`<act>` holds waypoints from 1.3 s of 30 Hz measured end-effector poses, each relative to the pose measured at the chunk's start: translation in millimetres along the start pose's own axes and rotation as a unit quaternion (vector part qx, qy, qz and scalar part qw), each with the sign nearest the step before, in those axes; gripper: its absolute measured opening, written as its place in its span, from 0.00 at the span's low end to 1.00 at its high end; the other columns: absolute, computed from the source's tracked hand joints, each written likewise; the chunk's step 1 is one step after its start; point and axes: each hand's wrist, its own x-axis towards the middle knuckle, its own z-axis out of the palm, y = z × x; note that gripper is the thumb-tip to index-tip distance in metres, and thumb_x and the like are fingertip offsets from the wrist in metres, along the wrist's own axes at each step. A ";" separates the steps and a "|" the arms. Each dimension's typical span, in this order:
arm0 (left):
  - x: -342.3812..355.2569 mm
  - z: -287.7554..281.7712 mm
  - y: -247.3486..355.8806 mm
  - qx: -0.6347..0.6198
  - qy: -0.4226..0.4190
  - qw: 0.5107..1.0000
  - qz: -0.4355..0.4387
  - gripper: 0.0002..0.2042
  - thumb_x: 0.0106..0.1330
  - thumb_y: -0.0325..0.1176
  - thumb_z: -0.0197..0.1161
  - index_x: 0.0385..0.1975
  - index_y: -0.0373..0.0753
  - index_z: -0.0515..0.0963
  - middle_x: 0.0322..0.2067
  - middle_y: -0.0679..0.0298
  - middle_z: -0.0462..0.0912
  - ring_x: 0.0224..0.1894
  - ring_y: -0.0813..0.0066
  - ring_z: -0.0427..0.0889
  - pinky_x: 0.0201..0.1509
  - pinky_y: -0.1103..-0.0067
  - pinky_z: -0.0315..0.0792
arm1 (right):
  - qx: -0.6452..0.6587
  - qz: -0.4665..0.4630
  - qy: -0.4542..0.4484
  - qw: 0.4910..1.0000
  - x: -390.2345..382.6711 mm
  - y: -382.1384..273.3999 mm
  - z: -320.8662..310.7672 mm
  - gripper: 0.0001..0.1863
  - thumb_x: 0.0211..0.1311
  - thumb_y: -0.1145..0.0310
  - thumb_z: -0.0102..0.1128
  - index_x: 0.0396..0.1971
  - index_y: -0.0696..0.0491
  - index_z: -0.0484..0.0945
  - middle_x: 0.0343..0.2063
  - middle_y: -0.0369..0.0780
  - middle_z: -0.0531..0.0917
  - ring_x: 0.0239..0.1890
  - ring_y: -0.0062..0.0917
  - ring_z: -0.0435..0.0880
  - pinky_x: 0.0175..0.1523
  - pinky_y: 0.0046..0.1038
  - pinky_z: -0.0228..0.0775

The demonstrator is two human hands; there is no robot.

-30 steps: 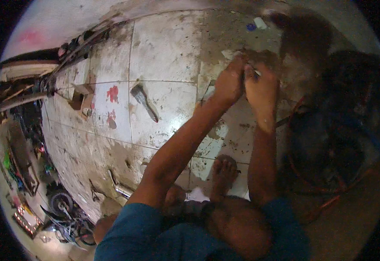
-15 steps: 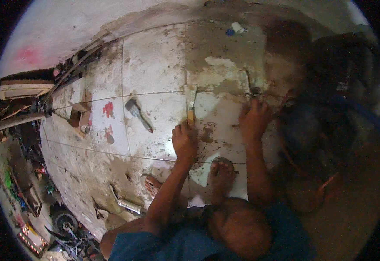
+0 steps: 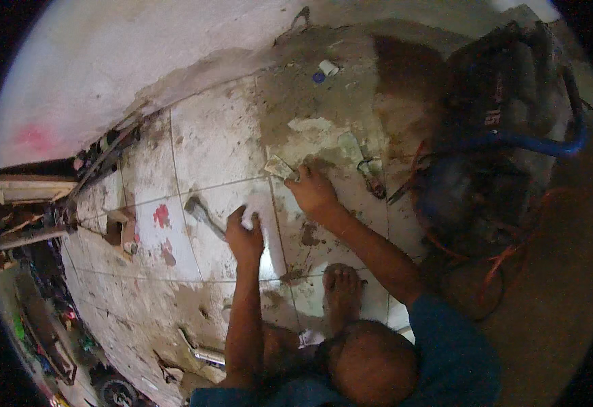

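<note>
The right hand [image 3: 315, 195] grips a pale scraper [image 3: 279, 167], probably light, stiff and best held by its handle, near the floor [image 3: 212, 139], while the left hand [image 3: 245, 239], thumb apart, is beside a grey tool [image 3: 203, 216].

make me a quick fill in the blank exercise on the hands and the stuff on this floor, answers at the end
The flat pale tool is held in the person's ____.
Nearest to the grey tool is the person's ____.
The bright splotches left of the grey tool are ____.
The small round cap beside the white cup is ____.

Missing words: right hand; left hand; red; blue
</note>
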 end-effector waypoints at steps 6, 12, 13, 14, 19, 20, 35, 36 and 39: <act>-30.1 -13.4 -59.9 0.132 0.056 0.989 -0.035 0.26 0.63 0.33 0.68 0.59 0.30 0.71 0.52 0.44 0.78 0.57 0.43 0.74 0.64 0.56 0.66 | 0.198 0.127 0.135 0.963 -41.1 15.5 -60.7 0.25 0.57 0.76 0.60 0.57 0.49 0.78 0.47 0.49 0.80 0.46 0.45 0.83 0.50 0.43 0.76; -38.4 -4.0 -94.1 0.079 0.051 0.983 -0.157 0.26 0.65 0.36 0.69 0.60 0.32 0.70 0.54 0.44 0.76 0.58 0.45 0.74 0.63 0.58 0.69 | 0.251 0.199 0.132 0.938 -31.3 82.3 -107.7 0.14 0.61 0.71 0.64 0.47 0.55 0.82 0.41 0.47 0.85 0.44 0.34 0.85 0.50 0.33 0.76; -35.3 -7.8 -86.4 0.080 0.042 0.983 -0.157 0.27 0.65 0.38 0.69 0.61 0.33 0.71 0.54 0.44 0.76 0.56 0.46 0.76 0.58 0.59 0.73 | 0.241 0.189 0.132 0.943 -32.8 90.1 -106.6 0.13 0.61 0.70 0.65 0.45 0.55 0.83 0.40 0.46 0.86 0.44 0.33 0.85 0.50 0.33 0.76; -34.4 -3.3 -94.0 -0.035 0.097 0.976 -0.193 0.25 0.63 0.36 0.71 0.58 0.35 0.75 0.51 0.45 0.81 0.51 0.49 0.81 0.54 0.60 0.76 | 0.315 0.147 0.085 0.934 -37.1 94.9 -105.0 0.14 0.61 0.70 0.66 0.47 0.55 0.82 0.40 0.46 0.86 0.44 0.32 0.85 0.50 0.33 0.75; -6.2 -12.2 -93.7 0.099 0.111 0.979 -0.137 0.12 0.63 0.33 0.67 0.42 0.34 0.82 0.30 0.47 0.86 0.34 0.51 0.87 0.43 0.64 0.79 | 0.212 0.045 -0.057 0.974 -56.2 59.7 -49.2 0.18 0.61 0.71 0.64 0.52 0.53 0.81 0.43 0.48 0.85 0.47 0.40 0.85 0.52 0.38 0.76; -2.1 -13.6 -74.3 0.017 0.083 0.983 -0.161 0.15 0.63 0.38 0.69 0.40 0.32 0.82 0.31 0.46 0.86 0.36 0.49 0.87 0.44 0.63 0.79 | 0.106 0.033 -0.041 0.993 -61.4 53.0 -41.1 0.18 0.61 0.72 0.63 0.52 0.52 0.80 0.43 0.49 0.85 0.48 0.42 0.84 0.53 0.39 0.76; 49.2 -33.4 68.0 -0.246 -0.137 0.948 -0.147 0.18 0.64 0.38 0.70 0.45 0.27 0.81 0.36 0.53 0.87 0.39 0.64 0.87 0.43 0.71 0.81 | 0.412 -0.011 0.037 0.910 38.9 -49.6 -27.2 0.31 0.64 0.56 0.63 0.65 0.51 0.70 0.52 0.55 0.80 0.48 0.53 0.82 0.54 0.51 0.75; 55.6 -44.9 100.3 -0.307 -0.154 0.930 -0.134 0.20 0.66 0.40 0.69 0.47 0.27 0.80 0.39 0.52 0.87 0.41 0.64 0.86 0.46 0.70 0.80 | 0.428 -0.004 0.106 0.897 43.2 -27.6 -28.2 0.28 0.63 0.60 0.63 0.61 0.52 0.72 0.48 0.53 0.80 0.46 0.51 0.82 0.51 0.49 0.75; 73.3 -51.2 101.1 -0.316 -0.130 0.938 -0.066 0.22 0.71 0.42 0.66 0.52 0.27 0.79 0.46 0.48 0.85 0.49 0.62 0.84 0.53 0.69 0.78 | 0.076 -0.027 0.529 0.845 62.5 44.9 -65.0 0.16 0.61 0.69 0.61 0.50 0.53 0.79 0.33 0.47 0.81 0.34 0.46 0.82 0.37 0.43 0.75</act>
